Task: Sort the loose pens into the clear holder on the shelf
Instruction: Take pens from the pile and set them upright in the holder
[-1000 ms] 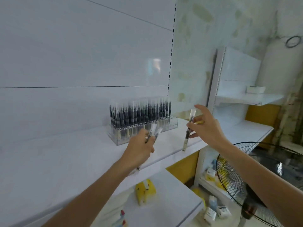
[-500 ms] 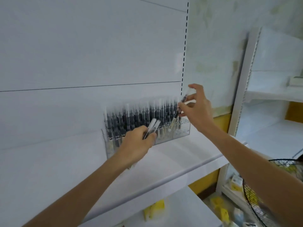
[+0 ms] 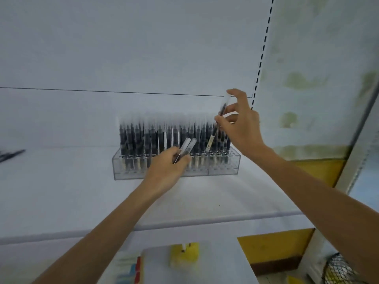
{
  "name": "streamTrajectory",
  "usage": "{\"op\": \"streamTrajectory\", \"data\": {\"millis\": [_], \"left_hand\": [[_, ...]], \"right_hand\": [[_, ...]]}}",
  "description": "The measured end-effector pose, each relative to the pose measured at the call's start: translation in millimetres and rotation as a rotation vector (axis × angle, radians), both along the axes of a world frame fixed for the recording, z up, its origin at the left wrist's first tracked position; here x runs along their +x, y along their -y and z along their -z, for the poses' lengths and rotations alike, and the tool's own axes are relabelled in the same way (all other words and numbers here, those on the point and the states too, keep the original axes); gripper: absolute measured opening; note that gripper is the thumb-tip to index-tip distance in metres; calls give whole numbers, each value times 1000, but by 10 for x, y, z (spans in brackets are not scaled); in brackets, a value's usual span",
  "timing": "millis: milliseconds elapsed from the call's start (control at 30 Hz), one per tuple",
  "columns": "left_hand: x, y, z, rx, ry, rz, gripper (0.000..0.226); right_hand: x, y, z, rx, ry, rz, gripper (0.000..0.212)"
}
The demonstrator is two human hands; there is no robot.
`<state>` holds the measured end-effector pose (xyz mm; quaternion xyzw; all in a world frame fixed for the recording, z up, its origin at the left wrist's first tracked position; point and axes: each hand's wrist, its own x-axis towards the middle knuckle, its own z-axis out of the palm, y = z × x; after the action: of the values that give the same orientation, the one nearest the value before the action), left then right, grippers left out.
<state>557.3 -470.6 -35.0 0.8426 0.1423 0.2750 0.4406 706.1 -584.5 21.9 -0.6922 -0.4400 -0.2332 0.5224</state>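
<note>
Right hand (image 3: pixel 243 128) fingers (image 3: pixel 220 120) pinch one pen (image 3: pixel 215 130) tilted over the clear holder (image 3: pixel 223 169); left hand (image 3: pixel 166 171) grips two pens (image 3: pixel 187 147).

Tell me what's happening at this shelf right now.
A person is filling a clear holder on the white shelf with pens. The right hand pinches one pen, tilted, over the right end of the rows already standing in the holder. The left hand grips two more pens in front of the holder.
</note>
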Motion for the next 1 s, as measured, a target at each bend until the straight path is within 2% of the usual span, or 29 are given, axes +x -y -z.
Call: {"op": "streamTrajectory", "data": {"millis": [100,233,367,500,600,667,800,933,1000], "left_hand": [[11,82,17,-26,66,-66,19],[-6,131,92,43,62,-137,17],[-7,141,100,41,38,-149,19],[16,170,105,37,34,-141,23],[48,198,85,13,57,-139,25],[94,235,61,-11,107,-139,25],[225,388,26,-70,198,-116,27],[274,461,23,-117,257,-90,28],[264,449,27,-103,250,-62,28]], "right_hand": [[79,-27,44,-12,22,-16,56],[132,-64,144,-35,26,-48,56],[129,-111,254,-269,89,-105,61],[118,-142,282,-438,185,-7,58],[89,-90,306,-348,188,11,58],[37,-37,338,-263,130,-41,51],[-136,14,281,-293,-189,-293,21],[-182,56,175,-242,-381,-435,24],[-188,106,142,-189,-337,-364,28]]}}
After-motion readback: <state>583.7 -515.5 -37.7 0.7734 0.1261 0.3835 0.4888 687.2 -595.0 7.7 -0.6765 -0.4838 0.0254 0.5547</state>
